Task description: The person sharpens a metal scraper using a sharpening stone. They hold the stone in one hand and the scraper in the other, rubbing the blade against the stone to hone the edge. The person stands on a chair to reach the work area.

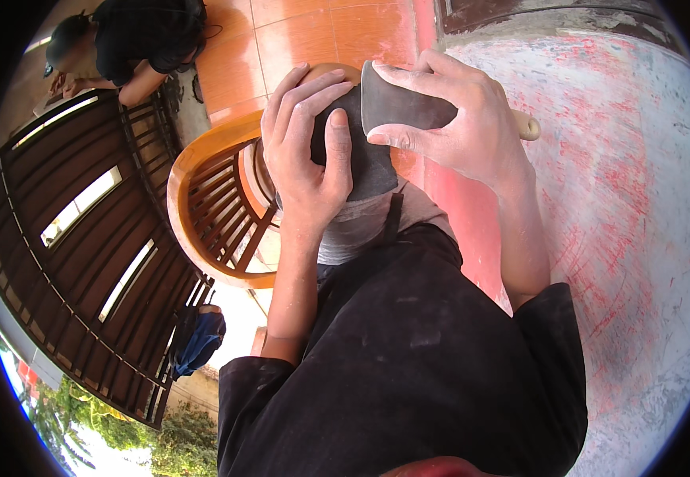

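My right hand point(472, 111) is closed around a putty knife point(408, 107) with a flared grey blade; its pale handle end point(528, 126) sticks out past the palm. The thumb and fingers press along the blade's two sides, and its wide edge points left. Beside it, my left hand point(305, 139) curves its fingers over a dark grey, sheet-like piece point(369, 171) whose kind I cannot make out. That piece lies close to the blade, above light grey cloth point(353, 230). Behind the left fingers shows a rounded tan surface point(334, 72). Pale dust coats both hands.
A wall point(599, 238) with white and pink smears rises close on my right. To the left stand a wooden armchair point(190, 167) and a dark slatted railing point(67, 262) with a blue bag point(200, 338). Another person point(146, 40) leans at the far left, beyond orange floor tiles point(289, 40).
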Tool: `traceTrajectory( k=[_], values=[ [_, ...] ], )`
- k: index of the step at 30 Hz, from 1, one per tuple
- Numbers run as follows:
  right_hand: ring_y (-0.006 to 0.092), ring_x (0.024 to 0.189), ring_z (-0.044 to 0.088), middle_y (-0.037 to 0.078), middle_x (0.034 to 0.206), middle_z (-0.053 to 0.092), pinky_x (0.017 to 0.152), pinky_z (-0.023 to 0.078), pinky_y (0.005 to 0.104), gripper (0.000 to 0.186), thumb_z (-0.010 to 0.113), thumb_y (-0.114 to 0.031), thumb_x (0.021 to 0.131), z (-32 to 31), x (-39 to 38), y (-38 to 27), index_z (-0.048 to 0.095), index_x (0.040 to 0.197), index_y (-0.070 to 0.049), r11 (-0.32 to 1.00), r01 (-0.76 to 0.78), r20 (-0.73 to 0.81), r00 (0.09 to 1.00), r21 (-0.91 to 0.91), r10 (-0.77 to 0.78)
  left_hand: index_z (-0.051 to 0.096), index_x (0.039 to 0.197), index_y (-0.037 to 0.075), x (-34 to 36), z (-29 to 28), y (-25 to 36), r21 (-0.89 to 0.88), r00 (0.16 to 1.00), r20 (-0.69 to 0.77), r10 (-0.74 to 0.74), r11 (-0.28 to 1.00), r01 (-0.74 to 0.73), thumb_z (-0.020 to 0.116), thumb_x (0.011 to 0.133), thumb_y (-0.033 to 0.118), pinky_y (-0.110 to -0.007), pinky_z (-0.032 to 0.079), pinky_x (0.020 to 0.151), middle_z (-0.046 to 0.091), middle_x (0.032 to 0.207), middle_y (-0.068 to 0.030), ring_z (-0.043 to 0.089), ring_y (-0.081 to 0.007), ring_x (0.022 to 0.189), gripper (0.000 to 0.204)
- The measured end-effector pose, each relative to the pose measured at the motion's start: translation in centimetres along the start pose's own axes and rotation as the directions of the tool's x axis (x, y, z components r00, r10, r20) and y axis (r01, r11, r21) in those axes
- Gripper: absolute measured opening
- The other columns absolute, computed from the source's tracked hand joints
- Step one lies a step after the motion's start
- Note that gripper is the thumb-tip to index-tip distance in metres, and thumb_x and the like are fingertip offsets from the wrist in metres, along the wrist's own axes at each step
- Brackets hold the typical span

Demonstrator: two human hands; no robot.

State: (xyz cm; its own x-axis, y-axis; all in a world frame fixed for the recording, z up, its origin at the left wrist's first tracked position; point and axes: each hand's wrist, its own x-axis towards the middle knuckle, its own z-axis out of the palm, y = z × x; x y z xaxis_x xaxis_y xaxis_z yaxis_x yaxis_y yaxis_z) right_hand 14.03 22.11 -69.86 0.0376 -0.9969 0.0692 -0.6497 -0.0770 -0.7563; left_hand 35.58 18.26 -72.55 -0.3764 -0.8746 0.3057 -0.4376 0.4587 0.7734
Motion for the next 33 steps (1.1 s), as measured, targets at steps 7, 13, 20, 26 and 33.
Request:
traceTrajectory(
  k=[7, 13, 20, 26, 33],
  values=[
    [0.0241, 0.081, 0.061, 0.007, 0.092, 0.063, 0.077, 0.053, 0.0371, 0.066, 0.094, -0.042, 0.077, 0.2, 0.6, 0.6, 0.078, 0.134, -0.012, 0.999, -0.034, -0.005, 0.999, -0.026, 0.034, 0.076, 0.118, 0.004, -0.1, 0.0, -0.1, 0.009, 1.000, 0.004, -0.001, 1.000, 0.001, 0.065, 0.098, 0.009, -0.049, 0.040, 0.119, 0.077, 0.127, -0.0113, 0.060, -0.0393, 0.138, 0.023],
    [0.0243, 0.082, 0.066, 0.006, 0.093, 0.065, 0.077, 0.055, 0.0383, 0.065, 0.092, -0.046, 0.078, 0.9, 0.9, 1.0, 0.079, 0.132, -0.012, 0.995, -0.087, -0.089, 0.993, -0.058, 0.081, 0.076, 0.118, 0.004, -0.3, -0.1, -0.1, 0.005, 1.000, 0.008, 0.003, 1.000, -0.003, 0.065, 0.099, 0.010, -0.049, 0.040, 0.120, 0.076, 0.128, -0.0119, 0.060, -0.0392, 0.138, 0.023],
    [0.0238, 0.084, 0.069, 0.005, 0.094, 0.067, 0.078, 0.056, 0.0372, 0.065, 0.095, -0.043, 0.076, 1.2, 1.0, 0.4, 0.079, 0.130, -0.011, 0.994, -0.089, -0.160, 0.984, -0.065, 0.078, 0.076, 0.118, 0.005, -0.5, -0.1, -0.1, 0.005, 1.000, 0.002, -0.013, 1.000, 0.013, 0.065, 0.098, 0.009, -0.049, 0.039, 0.120, 0.076, 0.128, -0.0117, 0.059, -0.0390, 0.139, 0.023],
    [0.0227, 0.082, 0.066, 0.006, 0.094, 0.065, 0.077, 0.056, 0.0352, 0.064, 0.097, -0.032, 0.076, 0.7, 0.6, -0.5, 0.078, 0.133, -0.010, 0.987, -0.121, -0.127, 0.986, -0.105, 0.107, 0.076, 0.118, 0.005, -0.7, -0.2, 0.0, -0.012, 1.000, 0.006, -0.013, 1.000, 0.013, 0.065, 0.097, 0.007, -0.050, 0.039, 0.120, 0.076, 0.129, -0.0111, 0.059, -0.0390, 0.139, 0.024],
    [0.0230, 0.078, 0.067, 0.006, 0.092, 0.064, 0.073, 0.056, 0.0349, 0.067, 0.098, -0.030, 0.072, 0.5, -1.8, -3.0, 0.079, 0.132, -0.009, 0.995, -0.097, -0.022, 0.995, -0.029, 0.097, 0.076, 0.118, 0.004, -0.7, -0.3, -0.1, -0.014, 1.000, 0.002, -0.017, 1.000, 0.017, 0.066, 0.098, 0.008, -0.050, 0.040, 0.120, 0.076, 0.129, -0.0112, 0.059, -0.0394, 0.139, 0.023]
  ],
)
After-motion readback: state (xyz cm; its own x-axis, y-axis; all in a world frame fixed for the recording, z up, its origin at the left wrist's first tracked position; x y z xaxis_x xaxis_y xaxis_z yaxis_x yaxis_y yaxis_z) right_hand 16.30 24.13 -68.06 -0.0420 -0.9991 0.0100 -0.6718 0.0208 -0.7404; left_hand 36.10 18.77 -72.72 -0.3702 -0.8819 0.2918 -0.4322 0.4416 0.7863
